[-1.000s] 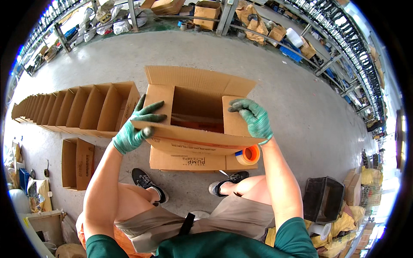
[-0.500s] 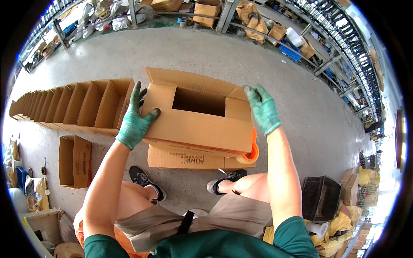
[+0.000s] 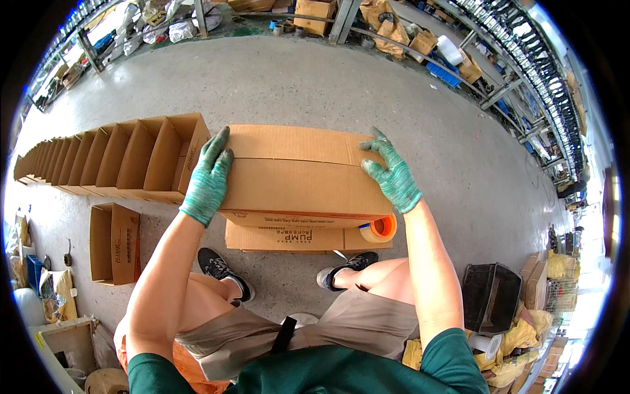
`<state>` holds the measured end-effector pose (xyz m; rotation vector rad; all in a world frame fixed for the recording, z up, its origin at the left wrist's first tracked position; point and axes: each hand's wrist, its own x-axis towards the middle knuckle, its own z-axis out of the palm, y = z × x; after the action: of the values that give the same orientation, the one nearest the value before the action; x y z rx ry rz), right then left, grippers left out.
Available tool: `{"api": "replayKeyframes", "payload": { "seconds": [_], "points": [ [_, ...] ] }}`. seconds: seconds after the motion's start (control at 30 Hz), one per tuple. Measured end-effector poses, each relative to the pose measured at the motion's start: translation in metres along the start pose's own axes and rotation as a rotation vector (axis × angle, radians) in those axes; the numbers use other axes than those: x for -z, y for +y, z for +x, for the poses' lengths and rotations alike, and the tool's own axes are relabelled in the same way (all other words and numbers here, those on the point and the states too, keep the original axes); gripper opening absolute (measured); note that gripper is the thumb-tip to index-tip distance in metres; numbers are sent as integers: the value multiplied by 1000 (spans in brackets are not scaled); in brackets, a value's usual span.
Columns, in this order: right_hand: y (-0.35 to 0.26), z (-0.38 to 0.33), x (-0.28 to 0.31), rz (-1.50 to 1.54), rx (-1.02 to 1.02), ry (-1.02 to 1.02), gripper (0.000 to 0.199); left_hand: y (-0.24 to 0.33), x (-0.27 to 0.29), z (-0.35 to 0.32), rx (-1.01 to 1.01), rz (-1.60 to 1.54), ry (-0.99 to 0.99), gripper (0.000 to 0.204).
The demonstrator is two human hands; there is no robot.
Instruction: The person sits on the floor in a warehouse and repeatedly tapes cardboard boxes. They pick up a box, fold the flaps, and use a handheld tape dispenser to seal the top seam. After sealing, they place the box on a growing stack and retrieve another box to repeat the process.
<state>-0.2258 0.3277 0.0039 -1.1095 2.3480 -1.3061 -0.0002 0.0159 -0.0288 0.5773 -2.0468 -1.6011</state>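
Observation:
A brown cardboard box (image 3: 298, 184) stands before me with its long top flaps folded down, meeting along a seam. My left hand (image 3: 209, 177), in a green glove, lies against its left end with fingers stretched along the edge. At the right end my right hand (image 3: 392, 172), gloved alike, has its fingers spread, thumb and fingertips on the top near the corner. Both hands are open. Beneath the box is another printed cardboard piece (image 3: 289, 239), mostly hidden. An orange roll of tape (image 3: 379, 229) rests on it at the right.
A long row of open cartons (image 3: 141, 157) stretches away left. An upright open carton (image 3: 115, 243) stands nearer. At my right sits a black plastic crate (image 3: 491, 299). Metal racking (image 3: 344, 23) with boxes and bags lines the far side. My shoes (image 3: 223, 272) flank the near side.
The box's top flaps have gone from partly raised, with a gap showing the inside, to folded down flat. My right hand has moved slightly left and down onto the top.

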Motion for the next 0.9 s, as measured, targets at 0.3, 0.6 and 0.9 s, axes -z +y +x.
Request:
{"api": "replayKeyframes", "payload": {
  "seconds": [0.3, 0.6, 0.9],
  "points": [
    [-1, -9, -10, -9, 17, 77, 37, -7, 2, 4, -51, 130, -63, 50],
    [157, -56, 10, -705, -396, -314, 41, 2, 2, 7, -28, 157, -145, 46],
    [125, -80, -18, -778, -288, -284, 45, 0, 18, 6, -30, 205, -194, 46]
  ]
}}
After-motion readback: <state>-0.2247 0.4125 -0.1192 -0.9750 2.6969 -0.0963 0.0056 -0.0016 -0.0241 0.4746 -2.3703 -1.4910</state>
